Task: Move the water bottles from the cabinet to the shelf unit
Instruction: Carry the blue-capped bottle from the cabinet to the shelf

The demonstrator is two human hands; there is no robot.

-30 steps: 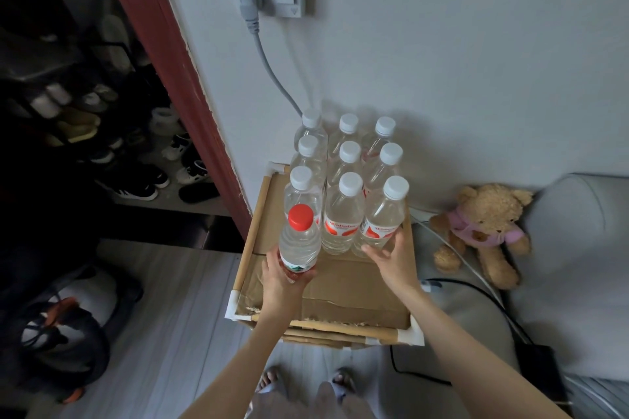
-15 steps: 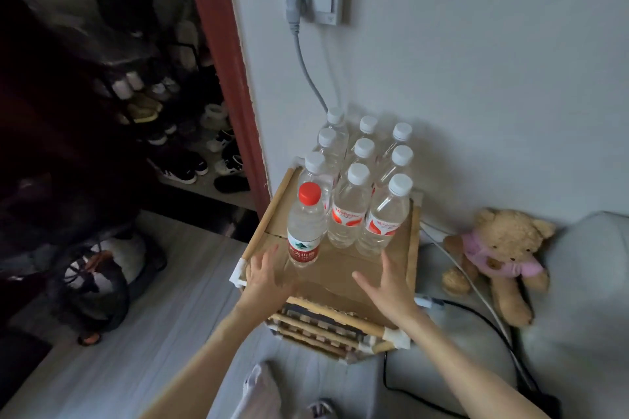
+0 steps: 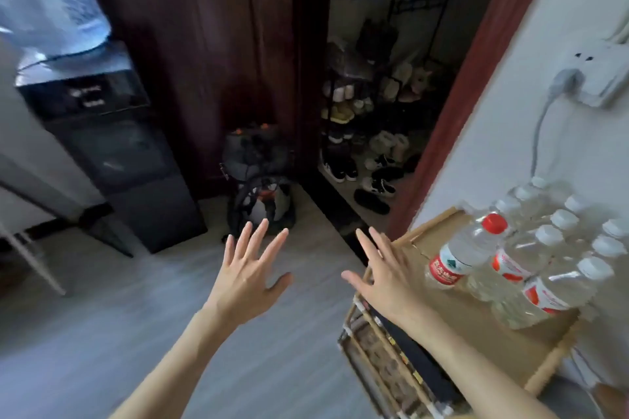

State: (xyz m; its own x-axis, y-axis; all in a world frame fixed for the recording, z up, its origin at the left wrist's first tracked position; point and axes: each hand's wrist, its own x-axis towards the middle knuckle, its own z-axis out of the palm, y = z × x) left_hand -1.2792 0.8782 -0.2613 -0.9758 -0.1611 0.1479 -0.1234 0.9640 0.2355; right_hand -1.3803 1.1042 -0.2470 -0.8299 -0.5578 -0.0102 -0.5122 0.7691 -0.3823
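**Inspector:** Report left to right. At nine o'clock?

**Assistant:** A tall black water dispenser [image 3: 112, 153] with a blue jug on top; beyond it a dark wooden cabinet front [image 3: 218, 54], and at its foot a grey and black backpack [image 3: 260, 180].

**Inspector:** The hands?

**Assistant:** The left hand [image 3: 250, 277], at six o'clock over the grey floor, has its fingers spread straight and holds nothing. The right hand [image 3: 386, 277], just beside it, is likewise spread and empty, hovering over the near corner of the bamboo-framed shelf unit [image 3: 531, 354].

**Inspector:** The bottles?

**Assistant:** At three to four o'clock the clear plastic water bottles with white caps [image 3: 558, 286] stand grouped on the shelf top against the wall. The clear bottle with the red cap [image 3: 468, 253] stands at the group's left edge, apart from both hands.

**Inspector:** Step in hand?

**Assistant:** By my judgement, between deliveries: both hands free, the view turned towards the dark cabinet. The next move calls for reaching that cabinet and gripping a further bottle, if any remain; none is visible there.
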